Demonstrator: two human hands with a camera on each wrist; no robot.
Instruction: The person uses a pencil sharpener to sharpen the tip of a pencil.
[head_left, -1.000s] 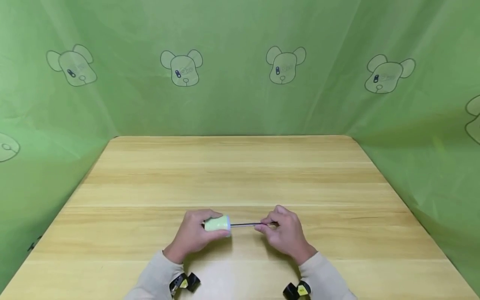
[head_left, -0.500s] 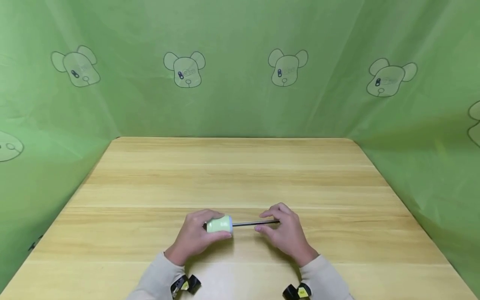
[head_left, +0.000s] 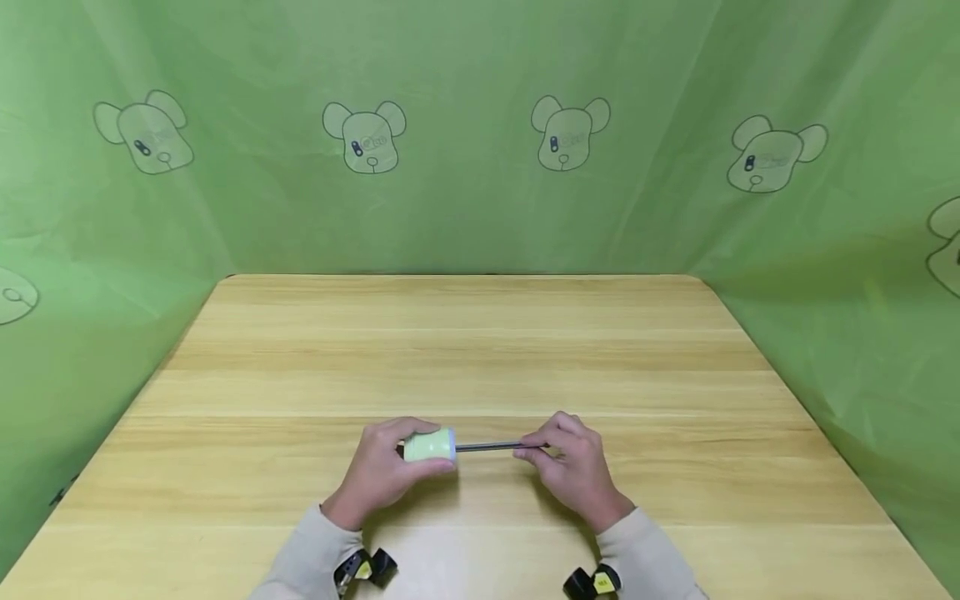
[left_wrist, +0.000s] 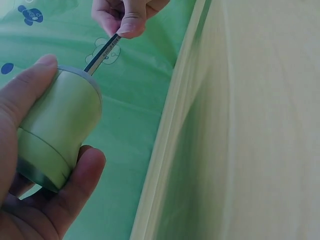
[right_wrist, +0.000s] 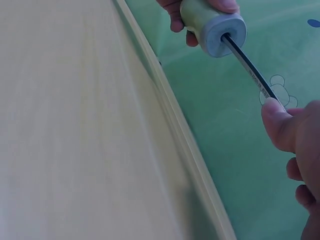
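A pale green, barrel-shaped pencil sharpener [head_left: 429, 446] lies on its side in the grip of my left hand [head_left: 377, 468], held above the table. In the left wrist view, thumb and fingers wrap the sharpener's body [left_wrist: 65, 110]. A dark striped pencil [head_left: 487, 447] runs from the hole in its grey-blue end face toward the right. My right hand [head_left: 576, 465] pinches the pencil's other end between thumb and index finger. The right wrist view shows the pencil [right_wrist: 250, 69] entering the hole; its tip is hidden inside.
The light wooden table [head_left: 480, 350] stretches out beyond both hands. A green curtain [head_left: 465, 208] printed with bear heads surrounds its back and sides. Black wrist cameras [head_left: 592, 582] sit at both cuffs.
Half a second ago the right fingers were spread apart around the pencil; now they pinch it again. The sharpener and left hand have shifted slightly left.
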